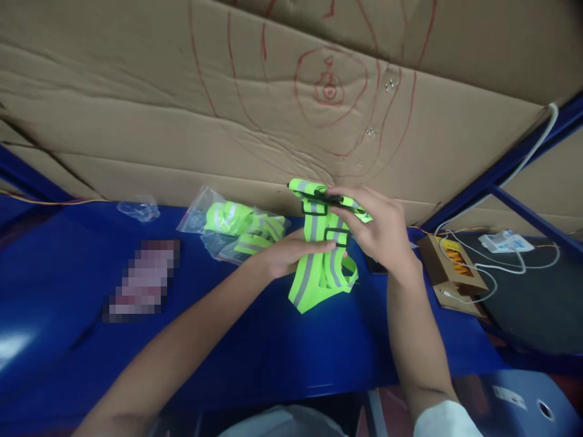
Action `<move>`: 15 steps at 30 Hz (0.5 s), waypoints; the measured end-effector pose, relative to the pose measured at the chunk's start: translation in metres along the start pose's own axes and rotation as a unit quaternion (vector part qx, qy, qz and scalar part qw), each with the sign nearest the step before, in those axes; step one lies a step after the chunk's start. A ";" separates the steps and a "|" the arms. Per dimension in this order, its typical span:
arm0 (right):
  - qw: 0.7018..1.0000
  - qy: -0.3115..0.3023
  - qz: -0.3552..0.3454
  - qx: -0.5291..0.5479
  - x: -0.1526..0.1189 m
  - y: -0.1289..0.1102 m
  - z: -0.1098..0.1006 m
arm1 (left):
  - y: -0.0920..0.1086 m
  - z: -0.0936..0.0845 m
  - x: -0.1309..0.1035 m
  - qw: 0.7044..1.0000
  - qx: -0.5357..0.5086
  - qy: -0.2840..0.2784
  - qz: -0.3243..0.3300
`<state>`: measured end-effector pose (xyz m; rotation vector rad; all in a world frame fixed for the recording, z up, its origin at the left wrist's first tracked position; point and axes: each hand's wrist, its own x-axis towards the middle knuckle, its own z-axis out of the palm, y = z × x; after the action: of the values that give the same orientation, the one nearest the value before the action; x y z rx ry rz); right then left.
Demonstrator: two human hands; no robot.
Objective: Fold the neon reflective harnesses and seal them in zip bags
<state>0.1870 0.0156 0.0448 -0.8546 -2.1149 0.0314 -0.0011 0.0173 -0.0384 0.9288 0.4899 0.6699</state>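
Observation:
Neon yellow-green reflective straps with grey stripes and black buckles hang folded between my two hands, above the blue table. My left hand grips the straps around their middle, thumb across the front near a buckle. Higher up, my right hand pinches the top of the bundle, where a black buckle sits. Some of my left fingers are hidden behind the webbing. Left of the straps, a clear plastic bag holds more of the same neon webbing.
The blue table backs onto a cardboard wall with red drawn lines. At left lie crumpled clear plastic and a pixelated flat object. A cardboard box and white cables lie at right; a blue stool is below.

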 end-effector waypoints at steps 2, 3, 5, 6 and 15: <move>0.998 -0.037 -0.039 -0.033 0.000 0.003 0.004 | 0.004 0.000 0.001 0.999 -0.008 -0.003 0.032; 0.996 -0.050 -0.049 -0.053 0.000 0.005 0.006 | 0.008 -0.001 0.001 0.999 -0.013 -0.011 0.050; 0.991 -0.083 -0.049 -0.090 -0.001 0.006 0.011 | 0.016 -0.003 0.000 0.996 -0.020 -0.032 0.075; 0.989 -0.104 -0.043 -0.099 -0.002 0.006 0.013 | 0.020 -0.005 0.000 0.996 -0.019 -0.032 0.080; 0.973 -0.142 0.054 0.177 0.000 0.020 0.004 | 0.028 -0.024 -0.006 0.996 -0.004 0.087 0.020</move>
<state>0.1952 0.0314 0.0358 -0.7813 -2.2269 0.6014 -0.0297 0.0385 -0.0263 0.8786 0.6230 0.7924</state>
